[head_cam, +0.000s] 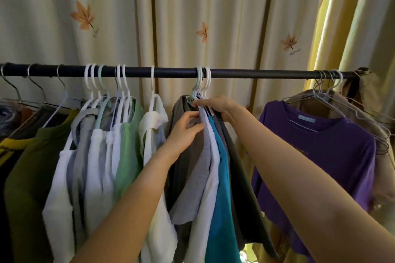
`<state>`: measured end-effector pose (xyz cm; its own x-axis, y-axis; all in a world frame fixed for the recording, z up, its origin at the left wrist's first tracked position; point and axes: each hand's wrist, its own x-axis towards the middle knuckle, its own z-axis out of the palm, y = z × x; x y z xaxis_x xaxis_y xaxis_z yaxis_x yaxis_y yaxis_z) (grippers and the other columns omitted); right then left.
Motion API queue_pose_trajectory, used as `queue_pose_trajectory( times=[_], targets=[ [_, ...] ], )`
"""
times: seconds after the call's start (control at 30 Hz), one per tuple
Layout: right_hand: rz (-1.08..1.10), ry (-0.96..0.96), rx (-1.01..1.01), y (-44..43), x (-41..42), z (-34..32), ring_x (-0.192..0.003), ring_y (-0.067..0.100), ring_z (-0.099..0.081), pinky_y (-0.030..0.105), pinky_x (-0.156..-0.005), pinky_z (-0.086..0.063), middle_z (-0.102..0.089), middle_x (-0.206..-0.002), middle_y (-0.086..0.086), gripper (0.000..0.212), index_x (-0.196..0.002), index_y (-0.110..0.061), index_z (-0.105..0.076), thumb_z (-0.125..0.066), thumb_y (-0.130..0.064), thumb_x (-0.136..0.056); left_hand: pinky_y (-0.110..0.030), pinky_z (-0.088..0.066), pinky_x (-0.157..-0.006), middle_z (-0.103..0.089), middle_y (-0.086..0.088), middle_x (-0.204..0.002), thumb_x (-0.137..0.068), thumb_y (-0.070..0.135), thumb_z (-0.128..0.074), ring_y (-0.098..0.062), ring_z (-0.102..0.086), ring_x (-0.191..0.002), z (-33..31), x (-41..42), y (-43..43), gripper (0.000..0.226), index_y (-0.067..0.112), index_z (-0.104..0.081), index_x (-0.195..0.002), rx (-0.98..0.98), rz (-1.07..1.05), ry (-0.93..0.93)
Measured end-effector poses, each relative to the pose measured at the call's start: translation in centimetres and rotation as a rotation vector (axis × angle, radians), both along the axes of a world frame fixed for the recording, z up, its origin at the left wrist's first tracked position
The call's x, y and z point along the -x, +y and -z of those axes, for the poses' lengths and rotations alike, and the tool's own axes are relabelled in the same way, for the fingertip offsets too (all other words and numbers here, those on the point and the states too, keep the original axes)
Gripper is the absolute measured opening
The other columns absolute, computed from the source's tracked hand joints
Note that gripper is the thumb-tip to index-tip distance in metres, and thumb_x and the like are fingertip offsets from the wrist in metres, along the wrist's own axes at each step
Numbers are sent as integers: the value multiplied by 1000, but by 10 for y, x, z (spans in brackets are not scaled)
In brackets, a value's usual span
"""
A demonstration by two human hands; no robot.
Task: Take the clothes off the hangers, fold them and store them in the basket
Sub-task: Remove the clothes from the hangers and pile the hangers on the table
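A black rail (171,72) runs across the view with clothes on hangers. In the middle hangs a tight bunch on pale hangers (202,83): a brown-grey garment (183,156), a grey top (197,168), a white one (210,177), a teal one (222,188) and a dark one (241,177). My left hand (187,128) pinches the grey top's shoulder near the neck. My right hand (220,105) grips the hanger necks and collars of the bunch from the right. No basket is in view.
Left of the bunch hang a white top (152,126), green, white and grey tops (126,156) and an olive shirt (32,177). A purple T-shirt (316,156) hangs to the right on wire hangers. Cream curtains with leaf prints (203,32) hang behind.
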<state>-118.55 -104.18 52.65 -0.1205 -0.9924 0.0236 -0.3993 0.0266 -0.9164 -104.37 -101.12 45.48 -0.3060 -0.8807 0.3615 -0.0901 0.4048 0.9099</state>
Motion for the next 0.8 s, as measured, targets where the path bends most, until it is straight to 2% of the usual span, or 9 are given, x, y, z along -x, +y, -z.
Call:
queue_pose_trajectory(
  times=[0.1,0.17,0.27,0.37,0.47,0.53,0.63,0.73,0.8],
  targets=[
    [79,-47,100,1,1,5,-64,12,-64,18,-43,-47,-66,-80,6,37,-91,-7,-64,-79,-36,-73,-27,-43,-99,-57,14,-113,-94,24,-54,-5,-52,-114,1,5,2,29,31,-50,-122,23,22,21],
    [121,-164,143,3,2,4,-50,9,-63,13,-36,-42,-64,-73,5,30,-86,-8,-64,-78,-31,-75,-28,-43,-98,-58,13,-114,-96,26,-52,-2,-53,-110,0,8,1,30,30,-51,-126,42,18,59],
    [156,-299,207,16,13,-6,-39,5,-61,12,-37,-43,-65,-71,6,27,-78,-8,-61,-79,-28,-75,-33,-44,-101,-58,18,-109,-96,26,-50,0,-53,-108,-4,9,0,22,39,-54,-113,78,30,75],
    [129,-171,216,40,32,-12,-60,8,-68,16,-43,-48,-69,-79,4,29,-86,-13,-65,-77,-36,-74,-34,-44,-101,-56,21,-111,-96,25,-50,1,-52,-108,-5,14,0,23,38,-54,-114,110,23,68],
    [113,-61,228,69,52,-3,-71,9,-69,18,-53,-52,-71,-88,1,32,-95,-19,-65,-76,-41,-74,-37,-45,-101,-58,8,-123,-95,18,-53,-12,-54,-116,-2,24,-5,27,31,-54,-118,120,-27,133],
    [120,-84,260,89,60,12,-63,2,-68,13,-49,-49,-71,-84,-1,32,-96,-16,-66,-77,-37,-75,-31,-46,-97,-57,3,-127,-93,13,-56,-17,-53,-120,3,34,-9,30,25,-52,-120,114,-33,199],
    [118,-135,293,114,59,41,-66,4,-68,12,-53,-49,-72,-89,2,38,-106,-5,-66,-75,-29,-78,-22,-45,-91,-51,8,-125,-88,10,-63,-15,-49,-122,17,54,-10,44,27,-46,-125,110,-43,199],
    [121,-210,338,138,62,63,-61,-1,-64,11,-56,-48,-71,-72,-7,8,-84,-9,-69,-70,-17,-84,-39,-38,-110,-49,-5,-138,-85,5,-66,-20,-45,-129,36,85,-7,57,16,-44,-136,181,-7,103],
    [173,-239,362,157,78,76,-55,-3,-60,10,-54,-46,-67,-60,-11,16,-71,-15,-67,-66,-15,-87,-45,-36,-111,-49,-9,-138,-86,3,-65,-22,-47,-129,47,109,1,55,17,-46,-135,211,59,91]
  ],
)
